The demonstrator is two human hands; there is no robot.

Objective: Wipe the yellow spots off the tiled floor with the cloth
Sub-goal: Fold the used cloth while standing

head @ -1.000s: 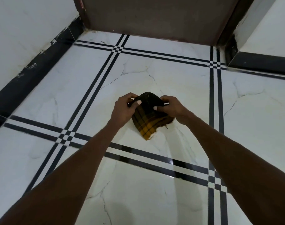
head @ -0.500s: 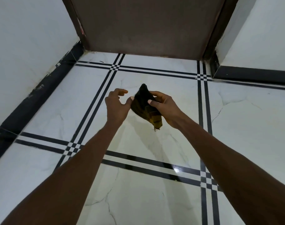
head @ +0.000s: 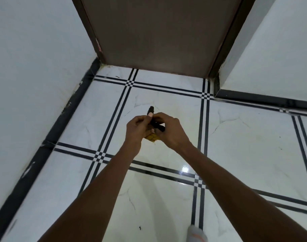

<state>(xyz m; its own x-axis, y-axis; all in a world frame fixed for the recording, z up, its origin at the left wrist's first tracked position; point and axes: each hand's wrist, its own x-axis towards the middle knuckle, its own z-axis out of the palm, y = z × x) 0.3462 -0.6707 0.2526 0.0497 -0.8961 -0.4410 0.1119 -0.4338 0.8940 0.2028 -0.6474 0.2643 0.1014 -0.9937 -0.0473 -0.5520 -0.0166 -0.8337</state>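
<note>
A dark cloth with yellow checks (head: 152,137) is bunched small between both hands, held in the air above the white tiled floor (head: 168,102). My left hand (head: 138,127) pinches its upper dark end, which sticks up past my fingertips. My right hand (head: 168,130) grips the rest; only a yellow corner shows below the palms. Most of the cloth is hidden by my fingers. No yellow spots are plainly visible on the tiles near my hands.
A brown door (head: 159,32) closes the far end. White walls with black skirting run along the left (head: 35,84) and far right (head: 271,58). Black double lines cross the floor. A white bottle-like object (head: 196,234) stands at the bottom edge.
The cloth was lifted off the floor and gathered into a tight bundle between both hands. The view rose and tilted up, showing more of the door and walls.
</note>
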